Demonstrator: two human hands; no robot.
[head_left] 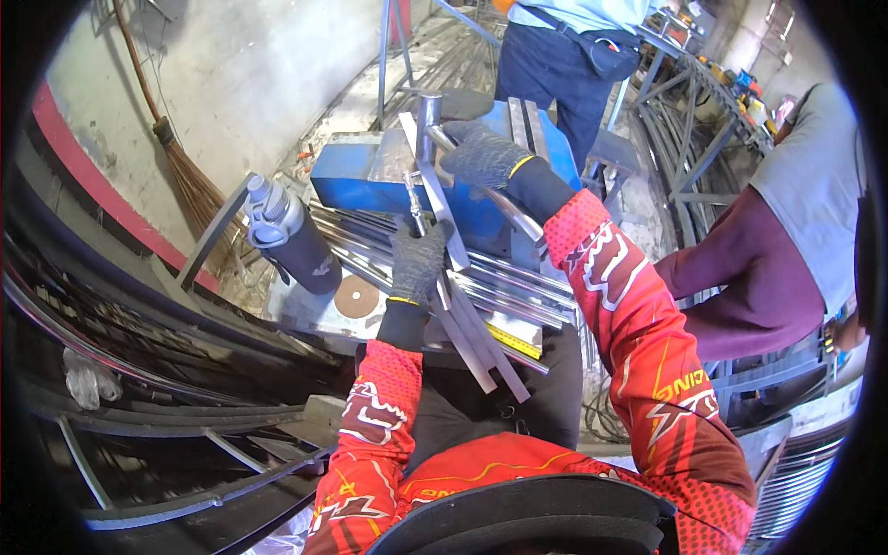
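My right hand [488, 155], in a grey knit glove, is closed around the handle of a steel hammer [428, 118]. The cylindrical head stands out to the left of the fist, and the pipe-like handle emerges below it. Nearer to me, my gloved left hand [419, 263] grips a slim shiny metal rod [413, 196], its upper end sticking up past the fingers. Flat grey metal bars [477, 339] run slanting beside the left hand toward my lap. Whether its fingers also press on a bar is hidden. Behind both hands is a blue metal block-like stand [361, 178].
Several shiny tubes [509, 287] lie under the bars, near a yellow tape measure [513, 340]. A dark bottle [291, 236] and a brown disc [356, 296] are at left. Two people, one standing [569, 65] and one crouched [768, 250], are close by. A broom [190, 171] leans at the wall.
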